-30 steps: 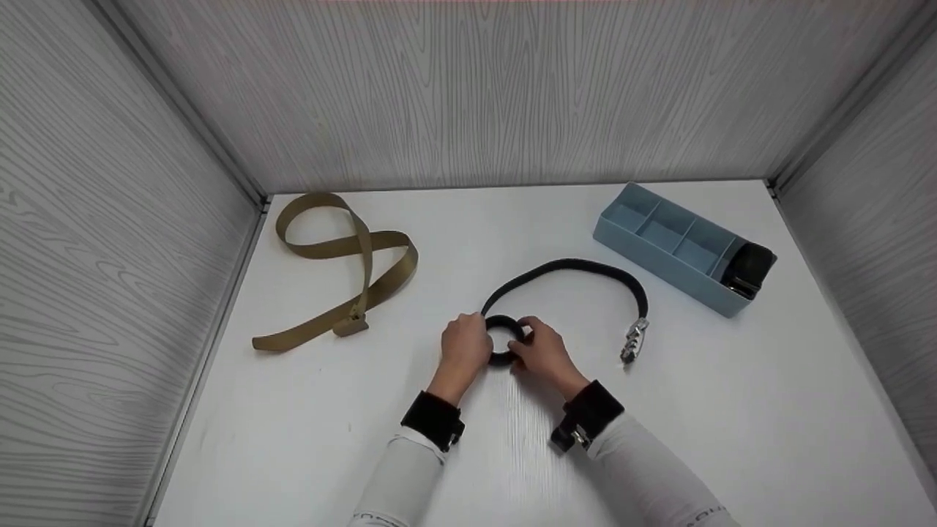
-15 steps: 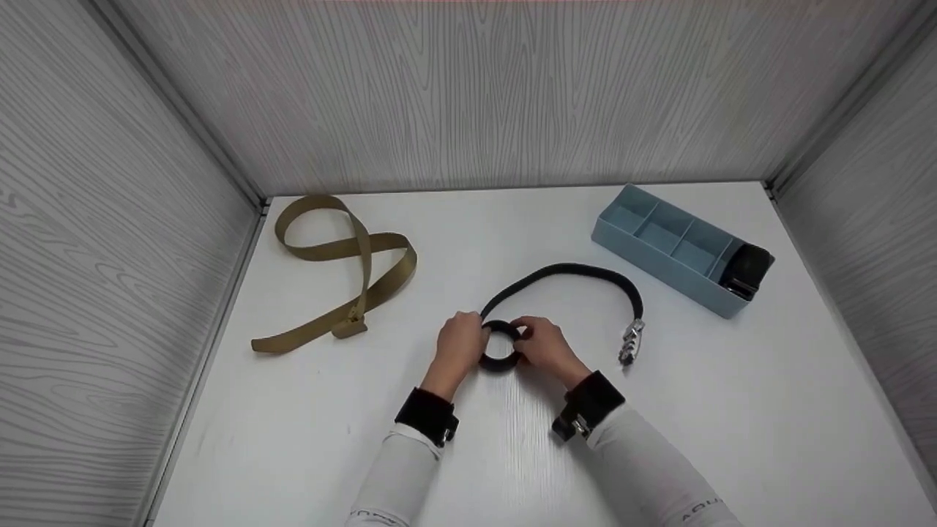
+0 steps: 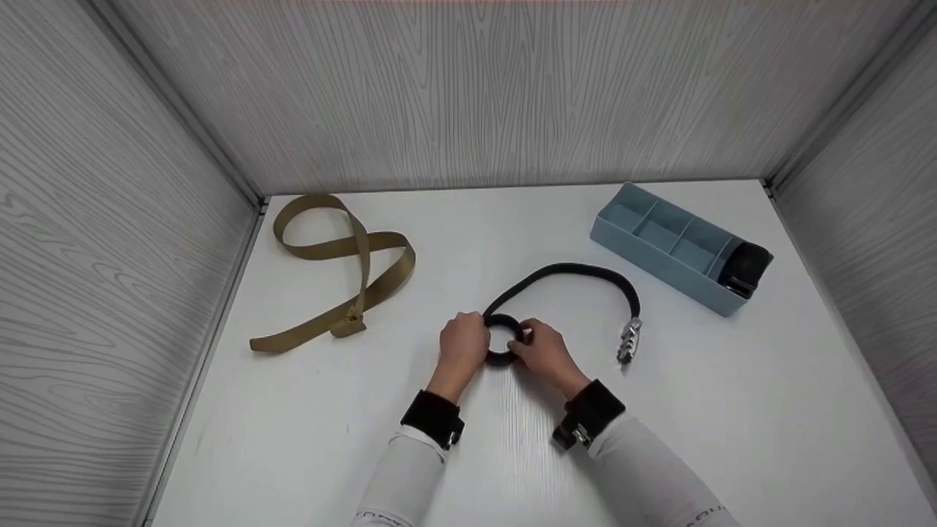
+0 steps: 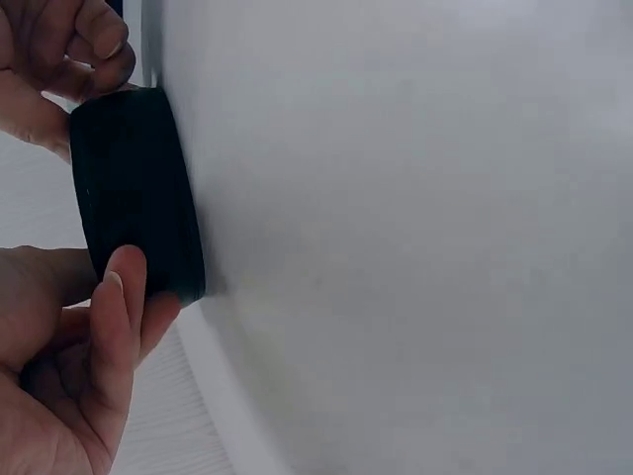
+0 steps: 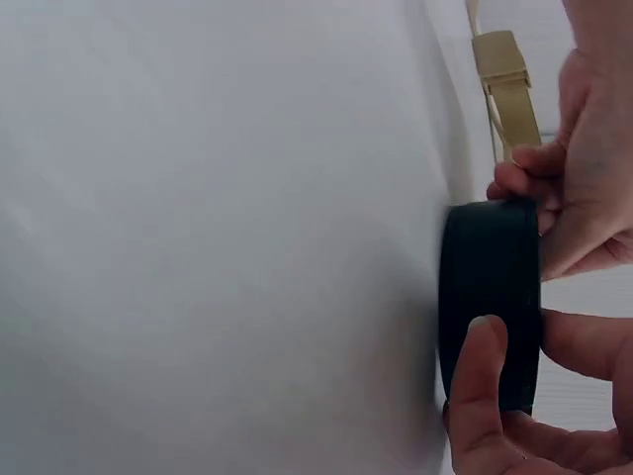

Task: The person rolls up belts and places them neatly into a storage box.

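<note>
A black belt (image 3: 585,269) lies on the white table, one end rolled into a ring-shaped coil (image 5: 490,267). Its loose length arcs away to the right and ends in a silver buckle (image 3: 629,339). My left hand (image 3: 464,344) grips the coil's left side, where the loose strap leaves it. On the opposite side my right hand (image 3: 545,353) pinches the coil between thumb and fingers. In the left wrist view the coil (image 4: 134,188) stands on its edge, the strap's broad face outward. Some fingertips are hidden behind the coil.
A tan webbing belt (image 3: 395,278) with its buckle lies in loops at the left. At the back right stands a blue divided box (image 3: 659,263), a black rolled belt (image 3: 747,267) in its nearest compartment. Grey wood-grain panels (image 3: 468,95) enclose the table's back and sides.
Both hands shifted slightly left and toward the person with the coil, then back. The loose strap's arc and silver buckle have drawn slightly left. Both hands keep hold of the coil.
</note>
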Demonstrator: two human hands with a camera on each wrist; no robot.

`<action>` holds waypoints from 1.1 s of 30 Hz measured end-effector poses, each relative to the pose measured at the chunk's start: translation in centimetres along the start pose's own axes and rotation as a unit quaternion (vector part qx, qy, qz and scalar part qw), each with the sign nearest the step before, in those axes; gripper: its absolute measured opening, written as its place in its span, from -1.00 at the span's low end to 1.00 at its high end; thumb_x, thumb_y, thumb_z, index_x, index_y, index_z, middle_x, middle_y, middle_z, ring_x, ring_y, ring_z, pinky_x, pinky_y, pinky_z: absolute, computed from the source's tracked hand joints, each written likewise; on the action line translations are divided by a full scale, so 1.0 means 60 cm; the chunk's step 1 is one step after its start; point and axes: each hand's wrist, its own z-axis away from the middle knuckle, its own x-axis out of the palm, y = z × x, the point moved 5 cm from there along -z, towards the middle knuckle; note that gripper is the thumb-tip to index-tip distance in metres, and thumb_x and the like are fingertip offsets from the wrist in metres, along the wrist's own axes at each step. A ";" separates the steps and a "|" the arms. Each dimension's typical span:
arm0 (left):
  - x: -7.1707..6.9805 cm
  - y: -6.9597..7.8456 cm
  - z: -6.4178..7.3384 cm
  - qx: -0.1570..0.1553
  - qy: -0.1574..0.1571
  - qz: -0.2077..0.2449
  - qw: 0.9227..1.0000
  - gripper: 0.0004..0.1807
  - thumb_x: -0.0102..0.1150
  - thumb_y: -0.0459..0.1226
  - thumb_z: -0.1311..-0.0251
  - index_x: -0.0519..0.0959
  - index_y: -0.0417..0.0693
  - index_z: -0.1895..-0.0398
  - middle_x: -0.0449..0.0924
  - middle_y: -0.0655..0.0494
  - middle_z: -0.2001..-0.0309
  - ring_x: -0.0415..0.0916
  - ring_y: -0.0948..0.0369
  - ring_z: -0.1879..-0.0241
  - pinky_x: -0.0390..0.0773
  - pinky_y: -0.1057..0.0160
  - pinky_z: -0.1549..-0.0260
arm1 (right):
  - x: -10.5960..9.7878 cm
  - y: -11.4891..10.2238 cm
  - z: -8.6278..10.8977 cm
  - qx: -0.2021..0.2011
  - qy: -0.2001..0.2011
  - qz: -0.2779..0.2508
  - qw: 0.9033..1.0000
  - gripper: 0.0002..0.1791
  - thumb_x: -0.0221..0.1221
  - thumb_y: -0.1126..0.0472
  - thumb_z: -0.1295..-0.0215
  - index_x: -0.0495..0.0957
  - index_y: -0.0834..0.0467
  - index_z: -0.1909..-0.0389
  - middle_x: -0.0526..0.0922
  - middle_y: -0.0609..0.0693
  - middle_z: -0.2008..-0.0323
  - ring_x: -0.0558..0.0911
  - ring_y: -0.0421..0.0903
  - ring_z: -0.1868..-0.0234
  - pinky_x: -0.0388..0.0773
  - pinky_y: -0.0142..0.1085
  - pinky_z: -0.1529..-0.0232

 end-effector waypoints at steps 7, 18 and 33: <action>-0.004 -0.002 0.004 -0.007 -0.027 0.006 1.000 -0.95 0.23 -0.41 -0.05 0.63 -0.25 0.49 0.65 -0.13 0.47 0.64 0.00 0.42 0.58 0.07 0.45 | 0.004 -0.004 -0.005 -0.006 -0.023 -0.006 1.000 -0.59 0.20 0.37 -0.18 0.57 0.30 -0.09 0.60 0.07 0.42 0.55 -0.12 0.49 0.48 -0.32 0.42; 0.001 0.003 0.008 0.008 -0.043 -0.074 0.996 -0.87 0.23 -0.33 -0.16 0.67 -0.19 0.48 0.66 -0.10 0.46 0.62 -0.02 0.48 0.56 0.04 0.56 | 0.005 -0.010 -0.010 -0.019 -0.071 0.032 0.997 -0.58 0.20 0.33 -0.25 0.56 0.26 -0.15 0.61 0.09 0.18 0.55 -0.06 0.28 0.46 -0.26 0.20; 0.013 0.027 0.004 0.032 -0.077 -0.054 0.995 -0.90 0.15 -0.42 -0.16 0.66 -0.23 0.39 0.67 -0.11 0.40 0.63 0.05 0.44 0.57 0.12 0.51 | -0.017 -0.006 0.006 -0.021 -0.081 0.042 0.996 -0.69 0.08 0.42 -0.24 0.63 0.24 0.03 0.64 0.06 0.36 0.58 -0.10 0.50 0.48 -0.28 0.40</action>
